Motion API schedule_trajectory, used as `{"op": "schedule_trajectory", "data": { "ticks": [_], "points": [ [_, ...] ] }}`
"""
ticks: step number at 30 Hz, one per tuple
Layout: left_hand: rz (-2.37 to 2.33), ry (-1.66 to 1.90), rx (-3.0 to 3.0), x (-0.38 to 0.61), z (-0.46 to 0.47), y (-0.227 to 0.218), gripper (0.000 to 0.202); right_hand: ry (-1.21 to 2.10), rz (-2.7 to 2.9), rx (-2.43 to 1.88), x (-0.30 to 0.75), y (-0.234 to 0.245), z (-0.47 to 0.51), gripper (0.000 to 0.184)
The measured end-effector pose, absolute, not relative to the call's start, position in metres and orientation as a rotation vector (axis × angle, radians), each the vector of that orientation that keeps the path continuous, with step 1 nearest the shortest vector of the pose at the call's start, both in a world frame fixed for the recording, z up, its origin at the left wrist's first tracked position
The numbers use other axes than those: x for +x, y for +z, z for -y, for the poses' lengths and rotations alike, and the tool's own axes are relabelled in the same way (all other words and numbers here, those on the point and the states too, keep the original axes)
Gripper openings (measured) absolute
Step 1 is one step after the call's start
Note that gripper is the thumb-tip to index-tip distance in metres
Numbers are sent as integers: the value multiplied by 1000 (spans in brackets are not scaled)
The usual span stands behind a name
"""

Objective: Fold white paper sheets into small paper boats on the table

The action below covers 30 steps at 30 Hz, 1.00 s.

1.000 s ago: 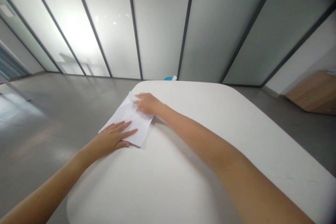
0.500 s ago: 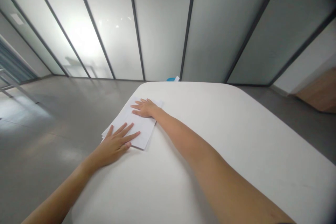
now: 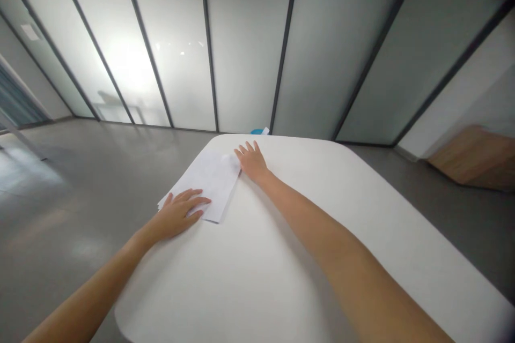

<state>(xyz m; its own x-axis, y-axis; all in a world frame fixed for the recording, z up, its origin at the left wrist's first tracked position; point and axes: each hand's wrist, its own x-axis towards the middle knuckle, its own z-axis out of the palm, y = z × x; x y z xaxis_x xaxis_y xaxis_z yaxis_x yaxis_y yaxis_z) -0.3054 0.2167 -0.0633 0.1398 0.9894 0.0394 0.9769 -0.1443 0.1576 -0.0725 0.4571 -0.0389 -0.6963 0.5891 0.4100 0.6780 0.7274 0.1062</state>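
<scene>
— Paper (image 3: 207, 179): how is it being touched?

— Its near right part is covered by the left hand (image 3: 176, 214), which is laid palm down with the fingers spread. No grip is formed. The right hand (image 3: 251, 162) is also laid flat and spread, just beside the paper's far right edge; whether contact is made there cannot be told.

— Are the hands together?

— They are held apart, with the paper lying between them.

— Where is the paper placed?

— It is laid flat on a white, round-cornered table (image 3: 257, 284), towards the far left of the top. Layered edges are seen along its left side, but the number of sheets cannot be told.

— What is seen beyond?

— A small blue object (image 3: 256, 132) is seen just past the far edge, partly hidden by the table. Behind it, a frosted glass wall (image 3: 245, 48) is framed in dark strips. A grey floor (image 3: 60, 214) is seen on the left, and a wooden cabinet (image 3: 470, 158) on the right.
</scene>
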Motion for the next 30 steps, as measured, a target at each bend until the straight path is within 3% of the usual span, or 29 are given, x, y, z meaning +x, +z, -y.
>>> {"op": "schedule_trajectory", "data": {
  "ticks": [3, 6, 10, 13, 19, 24, 30],
  "points": [
    [-1995, 206, 2353, -294, -219, -46, 45, -387, 2589, -1001, -2, -16, -415, 47],
    [-2022, 497, 2474, -253, -220, -21, 44, -377, 2695, -1043, 69, -3, -368, 38],
    [-1554, 626, 2600, -158, -215, -5, 49, -222, 2869, -1216, 154, 0, -320, 35],
    [-1116, 411, 2718, -88, -218, -20, 58, -51, 2836, -1263, 205, 0, -301, 41],
    [-1217, 382, 2821, -40, -242, -64, 88, 175, 2731, -1199, 255, -23, -291, 61],
    [-1335, 303, 2809, -48, -239, -80, 90, 157, 2758, -1230, 243, -59, -279, 86],
    [-1353, 321, 2781, -51, -232, -88, 87, 138, 2815, -1248, 231, -82, -271, 91]
  ]
}}
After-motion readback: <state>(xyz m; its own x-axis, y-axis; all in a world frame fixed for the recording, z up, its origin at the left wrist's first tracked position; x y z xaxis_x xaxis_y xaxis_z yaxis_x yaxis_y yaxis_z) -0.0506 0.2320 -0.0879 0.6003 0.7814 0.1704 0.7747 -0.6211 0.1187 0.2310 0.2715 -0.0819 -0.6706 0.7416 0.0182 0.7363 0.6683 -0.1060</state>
